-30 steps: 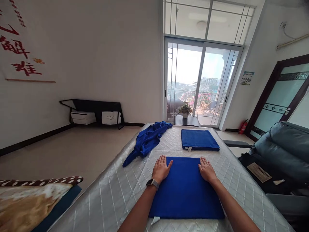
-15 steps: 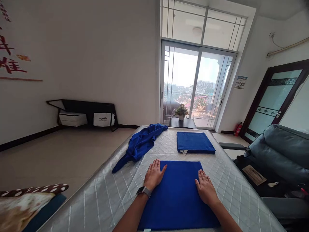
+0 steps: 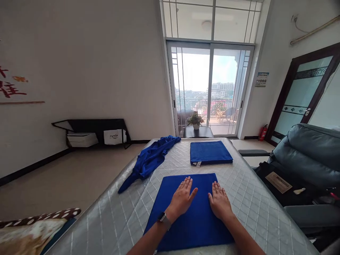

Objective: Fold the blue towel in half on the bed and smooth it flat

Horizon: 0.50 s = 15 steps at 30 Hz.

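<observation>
A blue folded cloth (image 3: pixel 196 226) lies flat on the quilted silver mattress (image 3: pixel 106 216) right before me. My left hand (image 3: pixel 182 197), with a watch on its wrist, rests on the cloth near its middle, palm down and fingers stretched out. Flat at the cloth's right edge lies my right hand (image 3: pixel 220 201), its fingers also extended and the thumb apart. Neither hand holds anything. Beyond them sits a neat stack of folded blue cloth (image 3: pixel 211 152) with a white tag at its front edge. A crumpled blue cloth (image 3: pixel 150 159) is spread along the left side of the mattress.
A dark leather armchair (image 3: pixel 313 156) holding a cardboard piece (image 3: pixel 278 182) stands close on the right. Patterned bedding (image 3: pixel 34 232) sits at the lower left. A potted plant (image 3: pixel 196 119) stands on a chair past the mattress's far end, before the glass sliding door (image 3: pixel 190 78).
My left hand has moved right from the cloth's left edge to nearer its middle. My right hand stays by the right edge. The camera view has shifted slightly.
</observation>
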### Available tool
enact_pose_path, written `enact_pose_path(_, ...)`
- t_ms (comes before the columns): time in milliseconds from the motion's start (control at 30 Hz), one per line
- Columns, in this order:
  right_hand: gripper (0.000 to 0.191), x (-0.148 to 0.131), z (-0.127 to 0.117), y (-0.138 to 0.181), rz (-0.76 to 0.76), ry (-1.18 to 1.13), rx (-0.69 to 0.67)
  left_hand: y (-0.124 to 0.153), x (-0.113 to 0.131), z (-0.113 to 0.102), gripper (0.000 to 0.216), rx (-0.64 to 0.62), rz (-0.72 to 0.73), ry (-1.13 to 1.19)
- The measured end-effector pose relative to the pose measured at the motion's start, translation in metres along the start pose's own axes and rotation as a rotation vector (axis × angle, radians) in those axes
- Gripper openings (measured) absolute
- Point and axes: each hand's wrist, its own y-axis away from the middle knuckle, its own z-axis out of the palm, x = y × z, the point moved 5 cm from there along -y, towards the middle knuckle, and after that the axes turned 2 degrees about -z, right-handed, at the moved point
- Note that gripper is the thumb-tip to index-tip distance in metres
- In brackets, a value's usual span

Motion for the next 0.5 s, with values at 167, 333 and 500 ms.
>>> enact_pose_path(167, 0.064, 0.0, 0.001, 0.003, -0.075, 0.049, -0.009, -0.001, 0.09, 0.022, 0.067, -0.105, 0.206, 0.092)
enact_pose_path(333, 0.067, 0.003, 0.003, -0.001, -0.023, 0.012, 0.002, -0.004, 0.067, 0.024, 0.069, -0.136, 0.073, 0.061)
enact_pose_path(500, 0.069, 0.002, 0.003, -0.002, -0.013, -0.001, 0.019, 0.024, -0.021, 0.015, 0.073, -0.109, -0.082, -0.033)
